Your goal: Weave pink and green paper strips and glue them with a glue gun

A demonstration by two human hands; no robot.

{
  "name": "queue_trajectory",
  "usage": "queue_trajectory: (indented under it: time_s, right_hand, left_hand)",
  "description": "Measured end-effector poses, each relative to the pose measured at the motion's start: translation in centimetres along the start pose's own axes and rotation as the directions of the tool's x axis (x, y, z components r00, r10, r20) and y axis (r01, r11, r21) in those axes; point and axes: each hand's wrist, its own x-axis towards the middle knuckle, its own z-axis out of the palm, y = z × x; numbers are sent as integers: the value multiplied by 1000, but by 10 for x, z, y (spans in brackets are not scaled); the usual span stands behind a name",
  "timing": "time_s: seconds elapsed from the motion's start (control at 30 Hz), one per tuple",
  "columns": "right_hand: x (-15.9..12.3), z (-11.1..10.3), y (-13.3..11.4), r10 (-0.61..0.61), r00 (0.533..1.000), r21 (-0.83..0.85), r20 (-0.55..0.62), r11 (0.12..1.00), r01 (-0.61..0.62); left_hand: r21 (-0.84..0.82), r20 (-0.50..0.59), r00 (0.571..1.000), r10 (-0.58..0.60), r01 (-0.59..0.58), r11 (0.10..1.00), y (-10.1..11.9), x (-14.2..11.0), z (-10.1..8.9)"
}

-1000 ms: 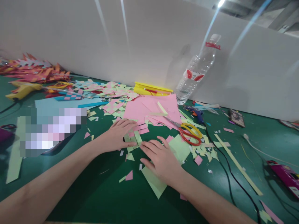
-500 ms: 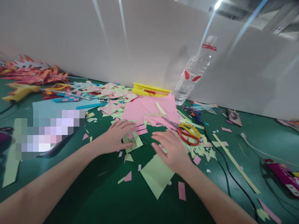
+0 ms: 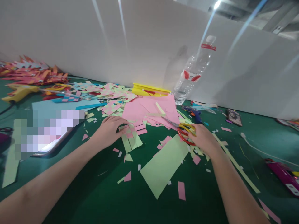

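My left hand (image 3: 110, 130) is curled at the near left of the pink sheet. Its thumb and fingertips pinch the upper edge of a small woven green-and-pink paper piece (image 3: 132, 141), which lies on the table. Over on the right, my right hand (image 3: 203, 139) closes on the handles of the scissors (image 3: 184, 132), one loop red and the other yellow. Their blades point up and left across the pink paper sheet (image 3: 149, 107). Between my hands lies a pale green paper strip (image 3: 164, 166), set at a slant, with pink scraps beside its upper end.
A plastic bottle (image 3: 192, 73) leans against the wall behind. Glue guns, one yellow (image 3: 21, 92) and one blue (image 3: 196, 115), lie at either side. A blurred-out phone-like device (image 3: 50, 149) is at left, a magenta box (image 3: 283, 177) at right. Paper scraps litter the green table (image 3: 93, 199).
My right hand has moved right, off the green strip and onto the scissors' handles, uncovering the strip. My left hand has shifted slightly up and left, its fingers now curled in.
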Motion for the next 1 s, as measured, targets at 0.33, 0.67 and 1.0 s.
queue_trajectory:
  time_s: [0.33, 0.67, 1.0]
  right_hand:
    - [-2, -9, -2, -77, 984, 82, 158, 995, 65]
    - [-8, -15, 8, -156, 988, 224, -19, 962, 156]
    - [-19, -6, -32, -406, 913, 451, -29, 810, 374]
  left_hand:
    - [-24, 45, 999, -30, 31, 999, 2, 0, 2]
    - [-41, 85, 996, -23, 27, 999, 2, 1, 2]
    - [-74, 104, 995, 1, 6, 997, 0, 2, 2]
